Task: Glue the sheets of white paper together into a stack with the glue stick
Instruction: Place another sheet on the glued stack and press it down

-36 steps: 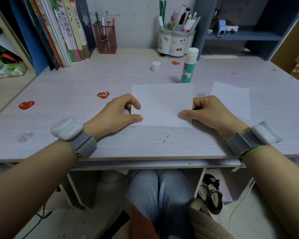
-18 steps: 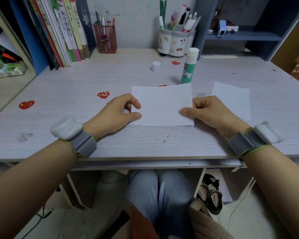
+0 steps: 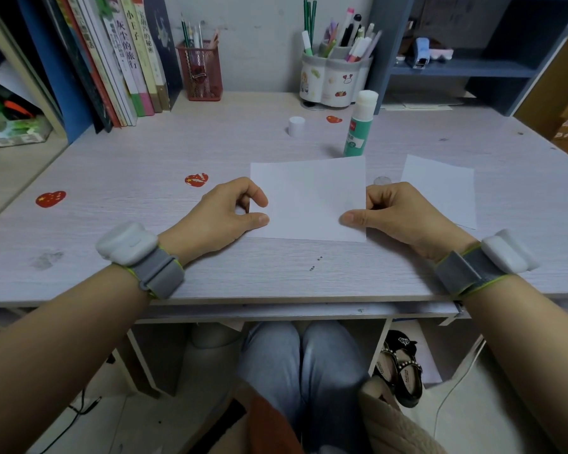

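A white paper sheet (image 3: 309,198) lies flat on the desk in front of me. My left hand (image 3: 222,217) holds its left edge, thumb on top and fingers curled at the edge. My right hand (image 3: 397,213) holds the right edge the same way. A second white sheet (image 3: 440,188) lies flat to the right, partly behind my right hand. The green glue stick (image 3: 361,126) stands upright and uncapped just beyond the sheet. Its white cap (image 3: 296,126) stands to its left.
At the back of the desk (image 3: 276,273) stand a row of books (image 3: 125,60), a red mesh pen cup (image 3: 200,73) and a white pen holder (image 3: 335,80). Red heart stickers (image 3: 50,198) dot the desktop. A blue shelf unit (image 3: 456,67) rises at the back right.
The held sheet has shifted slightly away from me and turned a little. Both hands stay at its edges, almost unmoved.
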`<state>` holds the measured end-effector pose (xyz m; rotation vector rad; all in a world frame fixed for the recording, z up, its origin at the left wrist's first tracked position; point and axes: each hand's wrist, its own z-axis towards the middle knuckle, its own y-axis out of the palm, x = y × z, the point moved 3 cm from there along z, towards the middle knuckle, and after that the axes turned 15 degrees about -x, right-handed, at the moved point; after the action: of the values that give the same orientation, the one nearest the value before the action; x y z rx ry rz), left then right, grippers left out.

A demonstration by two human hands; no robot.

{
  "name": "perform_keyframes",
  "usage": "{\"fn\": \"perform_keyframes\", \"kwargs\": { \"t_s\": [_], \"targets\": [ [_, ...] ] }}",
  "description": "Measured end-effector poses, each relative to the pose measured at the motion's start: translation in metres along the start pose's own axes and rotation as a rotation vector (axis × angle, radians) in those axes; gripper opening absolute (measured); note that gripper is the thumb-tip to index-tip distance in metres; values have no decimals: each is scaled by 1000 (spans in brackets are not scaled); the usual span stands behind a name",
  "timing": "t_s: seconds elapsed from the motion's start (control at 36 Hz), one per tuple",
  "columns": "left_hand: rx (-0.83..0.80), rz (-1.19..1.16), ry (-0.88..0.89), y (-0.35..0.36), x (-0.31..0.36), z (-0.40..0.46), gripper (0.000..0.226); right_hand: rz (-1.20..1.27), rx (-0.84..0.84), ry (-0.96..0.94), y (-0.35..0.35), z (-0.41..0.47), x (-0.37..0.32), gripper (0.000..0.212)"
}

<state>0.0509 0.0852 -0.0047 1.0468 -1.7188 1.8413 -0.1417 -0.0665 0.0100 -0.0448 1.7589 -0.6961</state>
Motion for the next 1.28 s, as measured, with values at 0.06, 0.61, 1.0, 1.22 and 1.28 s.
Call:
{"fn": "perform_keyframes", "kwargs": {
  "t_s": [0.06, 0.61, 1.0, 1.22, 1.28],
  "targets": [
    [0, 1, 1, 0, 0, 0, 14, -3, 6, -2, -1, 0, 0, 39],
    [1, 33, -7, 0, 2, -1, 25, -14, 8, -21, -2, 3, 6, 31],
    [-1, 2, -8, -1, 0, 0, 14, -24, 10, -19, -1, 4, 7, 34],
    [-15, -35, 15, -3, 5, -1, 12, -43, 14, -12, -2, 5, 9, 34],
    [-17, -32, 15, -2, 5, -1, 12, -39, 13, -14, -2, 5, 8, 34]
  ]
}}
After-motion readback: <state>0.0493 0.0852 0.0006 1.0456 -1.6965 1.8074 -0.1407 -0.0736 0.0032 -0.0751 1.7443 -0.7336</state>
